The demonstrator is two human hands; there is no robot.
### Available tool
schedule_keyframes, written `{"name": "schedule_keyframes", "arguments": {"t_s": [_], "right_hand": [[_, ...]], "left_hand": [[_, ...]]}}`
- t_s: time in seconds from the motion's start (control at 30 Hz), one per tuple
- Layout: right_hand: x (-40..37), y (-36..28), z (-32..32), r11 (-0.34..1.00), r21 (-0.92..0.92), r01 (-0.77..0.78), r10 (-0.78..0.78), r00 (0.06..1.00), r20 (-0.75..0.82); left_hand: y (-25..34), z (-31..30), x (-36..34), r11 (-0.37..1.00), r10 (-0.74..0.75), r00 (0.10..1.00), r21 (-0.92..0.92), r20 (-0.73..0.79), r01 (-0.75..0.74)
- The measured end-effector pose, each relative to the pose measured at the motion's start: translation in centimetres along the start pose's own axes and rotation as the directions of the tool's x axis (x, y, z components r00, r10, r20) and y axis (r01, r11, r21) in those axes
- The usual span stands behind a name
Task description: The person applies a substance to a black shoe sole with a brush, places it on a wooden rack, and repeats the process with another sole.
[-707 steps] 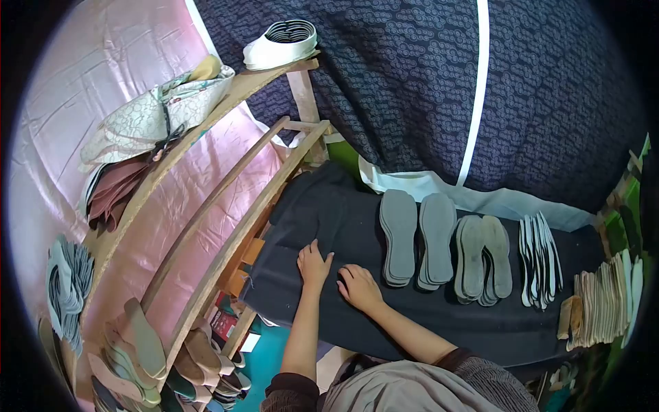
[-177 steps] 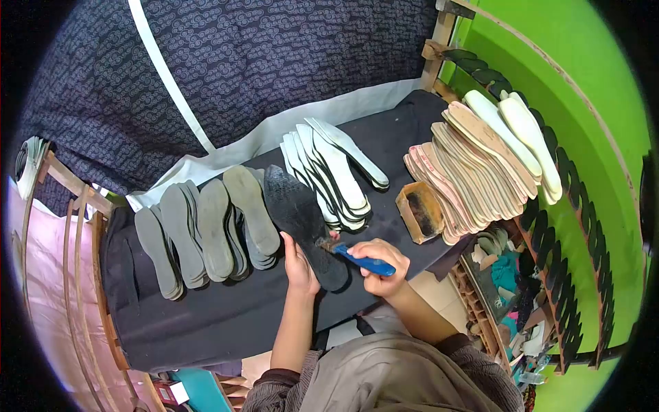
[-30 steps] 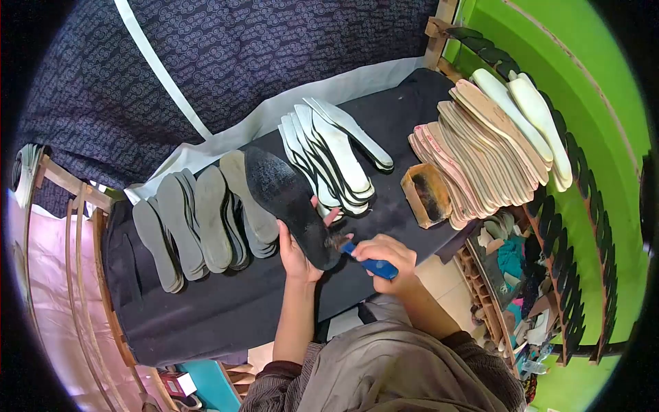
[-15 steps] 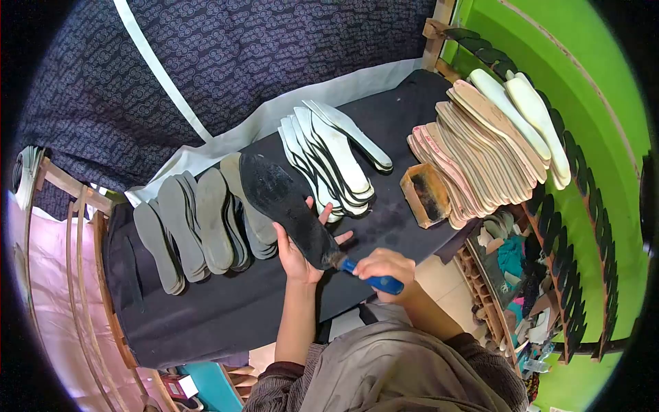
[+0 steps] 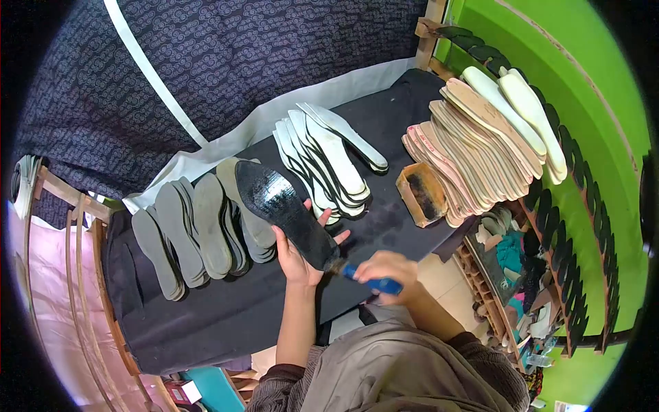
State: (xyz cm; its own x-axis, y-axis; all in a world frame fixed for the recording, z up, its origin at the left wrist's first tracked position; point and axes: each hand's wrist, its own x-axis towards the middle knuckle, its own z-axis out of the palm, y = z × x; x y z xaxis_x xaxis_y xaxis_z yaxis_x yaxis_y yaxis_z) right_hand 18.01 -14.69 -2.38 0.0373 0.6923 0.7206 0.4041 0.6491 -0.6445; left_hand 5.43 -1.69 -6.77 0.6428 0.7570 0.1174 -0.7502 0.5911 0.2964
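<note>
A black sole-shaped piece (image 5: pixel 274 199) with a wet-looking shine on its wide end rests in my left hand (image 5: pixel 300 259), its fingers showing past the right edge. My right hand (image 5: pixel 392 272) is wrapped round a brush (image 5: pixel 381 283) with a blue handle, and the bristles touch the narrow heel end of the piece. Grey soles (image 5: pixel 214 226) in overlapping stacks lie to the left of the piece. Just beyond my left fingers are white soles (image 5: pixel 333 154). An open box (image 5: pixel 413 199) with dark stains inside stands to the right.
Many pinkish-tan soles (image 5: pixel 473 151) are stacked at the right of the black-covered table (image 5: pixel 226 316), with white ones (image 5: pixel 535 117) on top. Racks of black soles (image 5: pixel 556 240) line the green wall. A shelf with scraps (image 5: pixel 511 261) stands below, at the right.
The black piece has tilted slightly and its wide end now shines more. The brush stays at the heel end. The whole view has shifted a little.
</note>
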Motion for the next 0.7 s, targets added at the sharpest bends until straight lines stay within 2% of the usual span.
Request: {"name": "schedule_keyframes", "arguments": {"t_s": [0.03, 0.07, 0.13, 0.27, 0.33, 0.4, 0.47, 0.5, 0.6, 0.63, 0.7], "right_hand": [[0.4, 0.1, -0.3, 0.999, -0.046, -0.002, -0.003, 0.994, -0.105], [0.7, -0.3, -1.1, 0.991, -0.128, -0.039, 0.029, 0.997, -0.074], [0.9, -0.4, -0.9, 0.996, -0.066, 0.060, -0.061, 0.998, -0.013], [0.1, -0.4, -0.3, 0.999, 0.037, 0.030, -0.034, 0.995, 0.098], [0.4, 0.1, -1.3, 0.997, -0.074, 0.030, -0.035, 0.998, -0.059], [0.3, -0.1, -1.5, 0.990, -0.141, -0.019, 0.005, 0.995, -0.099], [0.6, -0.6, -1.4, 1.000, -0.004, 0.025, -0.025, 0.997, 0.069], [0.2, -0.7, -0.7, 0.999, -0.016, 0.037, -0.035, 0.993, 0.110], [0.6, -0.4, -1.4, 1.000, -0.004, -0.011, 0.011, 0.991, 0.135], [0.7, 0.1, -0.8, 0.998, -0.025, 0.054, -0.055, 0.997, -0.053], [1.0, 0.1, -0.9, 0.995, -0.064, 0.075, -0.077, 0.997, -0.030]], "left_hand": [[0.0, 0.0, 0.0, 1.000, -0.004, 1.000, 0.022, -0.005, 0.004], [-0.1, 0.0, 0.0, 0.999, -0.007, 1.000, 0.043, -0.010, 0.008], [0.0, 0.2, -0.1, 1.000, -0.010, 1.000, 0.027, 0.000, 0.010], [-0.1, 0.3, 0.0, 1.000, -0.014, 0.999, -0.012, 0.036, 0.014], [-0.1, 0.2, -0.1, 1.000, -0.008, 0.999, -0.015, 0.048, 0.008], [-0.2, 0.5, -0.1, 1.000, -0.007, 1.000, -0.008, 0.008, 0.007], [-0.2, 0.3, -0.1, 1.000, -0.007, 1.000, -0.010, 0.018, 0.007], [-0.2, 0.2, -0.1, 1.000, -0.005, 1.000, -0.012, 0.026, 0.005], [-0.3, 0.4, -0.1, 1.000, -0.009, 1.000, -0.005, 0.004, 0.009], [-0.2, 0.2, -0.1, 1.000, -0.004, 1.000, -0.001, 0.028, 0.004], [-0.2, 0.0, -0.1, 1.000, 0.004, 1.000, -0.014, 0.024, -0.003]]}}
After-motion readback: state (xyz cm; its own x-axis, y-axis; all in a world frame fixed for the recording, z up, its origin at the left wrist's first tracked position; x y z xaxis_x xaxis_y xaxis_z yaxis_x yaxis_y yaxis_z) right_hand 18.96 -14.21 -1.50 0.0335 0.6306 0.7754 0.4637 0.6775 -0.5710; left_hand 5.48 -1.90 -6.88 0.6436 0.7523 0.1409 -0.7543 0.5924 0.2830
